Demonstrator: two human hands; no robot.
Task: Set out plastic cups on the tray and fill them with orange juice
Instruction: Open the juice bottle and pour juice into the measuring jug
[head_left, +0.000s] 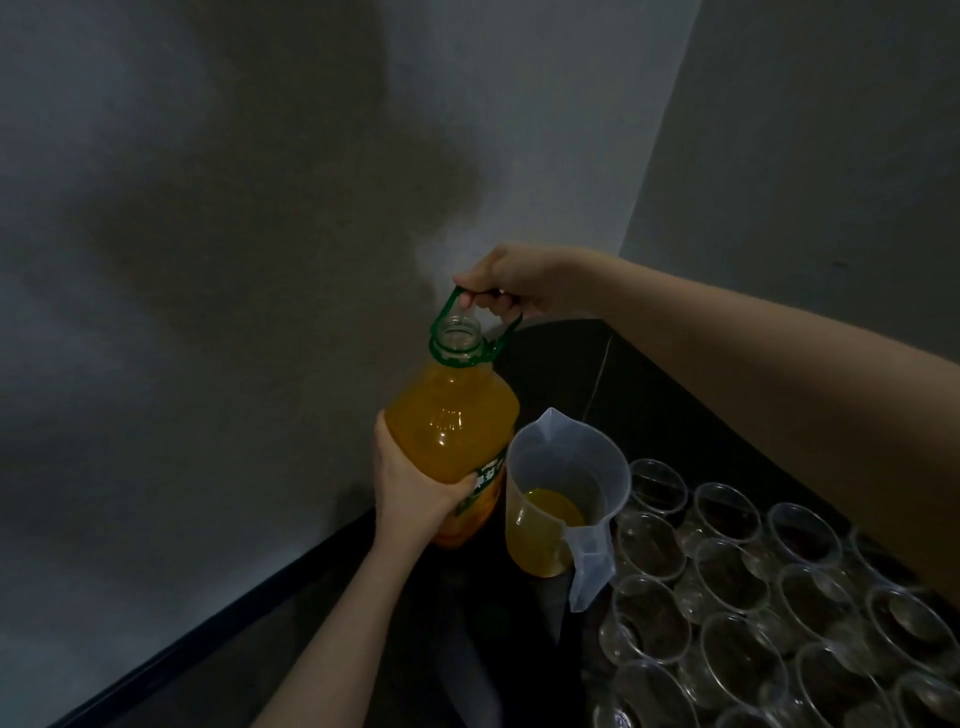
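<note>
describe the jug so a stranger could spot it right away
Find the block of clear empty cups; at its left edge stands the jug, beside the juice bottle. It alone is frosted, with spout, handle and some orange juice inside.

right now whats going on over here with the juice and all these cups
A person holds an uncapped juice bottle: the right hand grips its green handle, the left hand supports its body. Beside it stands a clear pitcher with some orange juice at the bottom. The plastic cups set out to the right look empty.
</note>
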